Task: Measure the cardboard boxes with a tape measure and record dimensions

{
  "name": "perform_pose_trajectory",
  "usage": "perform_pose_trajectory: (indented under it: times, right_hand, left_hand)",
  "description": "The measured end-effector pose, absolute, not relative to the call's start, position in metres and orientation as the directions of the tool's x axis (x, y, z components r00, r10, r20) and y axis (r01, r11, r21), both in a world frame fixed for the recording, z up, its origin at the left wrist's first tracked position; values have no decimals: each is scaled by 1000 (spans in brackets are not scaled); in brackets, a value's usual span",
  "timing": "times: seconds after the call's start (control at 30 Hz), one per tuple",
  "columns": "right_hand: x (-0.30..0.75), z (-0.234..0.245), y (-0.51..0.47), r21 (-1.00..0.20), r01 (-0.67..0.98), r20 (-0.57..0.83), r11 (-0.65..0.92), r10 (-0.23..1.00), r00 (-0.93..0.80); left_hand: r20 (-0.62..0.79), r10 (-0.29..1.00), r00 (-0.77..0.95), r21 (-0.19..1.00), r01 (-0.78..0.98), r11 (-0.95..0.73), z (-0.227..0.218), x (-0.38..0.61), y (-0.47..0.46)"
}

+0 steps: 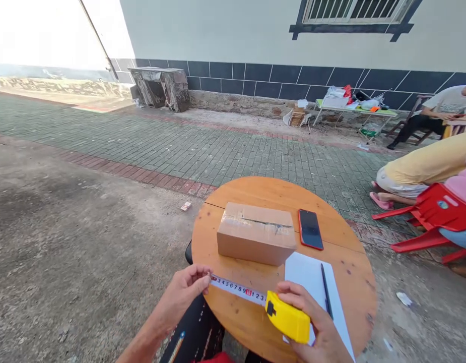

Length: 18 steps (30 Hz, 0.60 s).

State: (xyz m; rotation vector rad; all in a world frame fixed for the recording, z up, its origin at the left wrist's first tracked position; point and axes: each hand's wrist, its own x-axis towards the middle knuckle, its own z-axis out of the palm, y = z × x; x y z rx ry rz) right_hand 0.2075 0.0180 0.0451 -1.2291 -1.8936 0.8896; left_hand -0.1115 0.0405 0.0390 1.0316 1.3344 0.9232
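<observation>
My right hand (312,315) is wrapped round a yellow tape measure (287,316) low over the front of the round wooden table (346,242). A stretch of white blade (236,289) with black numbers runs out of it to the left. Between thumb and fingers, my left hand (189,285) pinches the blade's free end near the table's left front edge. Behind the blade sits a closed cardboard box (255,234), taped along its top and apart from both hands. White paper (306,272) lies partly under my right hand, with a black pen (326,290) on it.
A phone with a red edge (310,229) lies right of the box. At right, a person sits on a red plastic chair (437,212); another person (440,111) sits farther back. A cluttered folding table (353,107) and a stone block (160,88) stand along the wall.
</observation>
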Motion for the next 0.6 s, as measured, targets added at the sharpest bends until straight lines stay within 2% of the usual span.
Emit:
perform_pose_trajectory:
  times: [0.1, 0.17, 0.23, 0.4, 0.53, 0.6]
  right_hand:
    - [208, 30, 16, -836, 474, 201, 277, 958, -204]
    - [209, 23, 21, -842, 465, 209, 275, 959, -190]
    - [210, 19, 32, -857, 455, 174, 241, 968, -183]
    - [212, 20, 63, -933, 354, 12, 66, 988, -153]
    - [218, 56, 67, -962, 264, -117, -73, 981, -158]
    - [222, 82, 65, -950, 212, -270, -229, 944, -189]
  left_hand:
    - [-184, 983, 20, 974, 135, 180, 21, -111, 48]
    - [-65, 998, 8, 980, 187, 62, 11, -111, 59]
    - [-7, 1000, 30, 977, 211, 0, 3, -109, 70]
    - [-27, 996, 82, 990, 142, 15, 3, -98, 92]
    - [-129, 989, 69, 979, 165, 116, 39, -94, 88]
    - [-208, 974, 94, 957, 226, 182, 63, -96, 84]
